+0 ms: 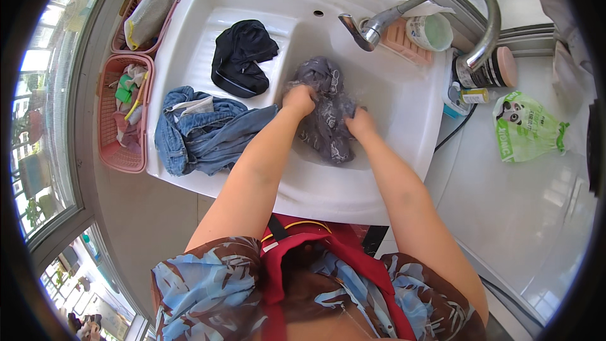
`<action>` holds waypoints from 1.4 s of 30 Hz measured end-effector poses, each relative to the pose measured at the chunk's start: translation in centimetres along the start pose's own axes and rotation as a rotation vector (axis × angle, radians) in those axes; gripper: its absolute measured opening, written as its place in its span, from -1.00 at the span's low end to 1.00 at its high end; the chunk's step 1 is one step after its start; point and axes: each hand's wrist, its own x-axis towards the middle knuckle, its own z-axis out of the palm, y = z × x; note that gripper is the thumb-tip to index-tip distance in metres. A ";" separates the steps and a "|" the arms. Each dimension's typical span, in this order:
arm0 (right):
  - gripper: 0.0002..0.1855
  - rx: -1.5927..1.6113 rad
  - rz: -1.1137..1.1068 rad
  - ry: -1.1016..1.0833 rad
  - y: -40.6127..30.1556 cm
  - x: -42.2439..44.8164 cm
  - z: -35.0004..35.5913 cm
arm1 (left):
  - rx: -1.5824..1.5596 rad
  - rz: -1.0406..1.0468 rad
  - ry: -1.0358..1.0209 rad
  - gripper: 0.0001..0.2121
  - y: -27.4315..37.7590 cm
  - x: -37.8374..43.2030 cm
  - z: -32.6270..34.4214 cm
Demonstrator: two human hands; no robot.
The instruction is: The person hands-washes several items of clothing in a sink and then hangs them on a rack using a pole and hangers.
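A wet grey patterned garment (pixel 326 125) lies in water in the basin of a white ceramic laundry sink (pixel 402 104). At its upper left edge, my left hand (pixel 299 99) grips the cloth, with the fingertips partly hidden. My right hand (pixel 360 123) has hold of the garment's right edge, its fingers partly under the fabric. Left of the basin, a black garment (pixel 244 57) rests on the ribbed washboard. Blue denim jeans (pixel 203 128) are heaped below it, across the sink's left side, one leg reaching towards my left forearm.
A chrome faucet (pixel 378 26) arches over the back right, near a pink soap rack (pixel 402 40) and a tub (pixel 430 32). Pink plastic baskets (pixel 124 151) with cloths stand left. On the right counter are a jar (pixel 487 67), a small bottle (pixel 473 95) and a green panda-print bag (pixel 525 128).
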 end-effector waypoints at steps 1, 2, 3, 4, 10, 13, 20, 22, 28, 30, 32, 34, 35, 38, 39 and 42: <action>-0.59 -0.134 0.022 -0.182 -0.5 -1.0 0.3 | -0.176 -0.139 0.271 -0.33 -0.2 -0.3 0.7; -0.59 -0.270 0.042 -0.363 -1.1 -1.8 0.4 | -0.353 -0.277 0.543 -0.38 -0.4 -0.7 1.4; -0.59 -0.273 0.039 -0.364 -1.8 -2.4 -0.2 | -0.357 -0.278 0.545 -0.38 0.3 -1.6 2.3; -0.58 -0.146 0.352 -0.583 -2.7 -3.0 -1.1 | -0.368 -0.293 0.642 -0.37 1.6 -3.0 3.5; -0.69 -0.319 0.328 -0.170 0.5 -4.0 -3.0 | -0.162 -0.376 0.425 -0.21 6.2 -8.2 7.2; -0.54 -0.437 0.150 0.088 -2.3 -5.6 -4.5 | -0.270 -0.353 0.454 -0.31 5.0 -7.2 6.3; -0.25 -0.590 -0.225 -0.427 -2.9 -7.9 -2.8 | -0.486 0.019 0.528 -0.69 8.7 -11.7 -3.0; -0.46 -0.587 0.156 -0.604 -2.8 -6.6 -3.3 | -0.359 0.168 0.594 -0.71 10.2 -14.1 -5.9; -0.47 -0.798 0.113 -1.074 -3.4 -2.3 -5.6 | -0.137 0.467 0.754 -0.71 13.6 -17.4 -11.6; -0.19 -0.624 0.118 -0.715 -4.7 -2.7 -5.8 | -0.058 0.520 0.747 -0.66 12.8 -16.4 -12.2; 0.00 -0.492 -0.038 -0.229 -4.0 -2.9 -3.3 | 0.005 0.508 0.674 -0.64 12.5 -15.0 -11.7; 0.04 -0.457 -0.211 -0.055 -4.7 -3.0 -0.1 | 0.078 0.518 0.602 -0.61 11.0 -12.8 -10.8; -0.04 -0.303 -0.104 -0.189 -6.5 -3.9 1.2 | 0.078 0.505 0.608 -0.61 9.5 -11.4 -10.0; -0.24 -0.023 0.030 -0.391 -6.0 -4.2 3.3 | 0.250 0.451 1.349 -0.72 7.5 -9.0 -8.3; -0.36 0.097 0.051 -0.456 -5.0 -4.1 3.8 | 0.251 0.457 1.336 -0.72 7.4 -8.9 -7.8; -0.61 0.275 0.388 -0.765 -2.4 -2.0 -0.3 | -0.400 0.150 0.854 -0.71 6.3 -9.0 -4.6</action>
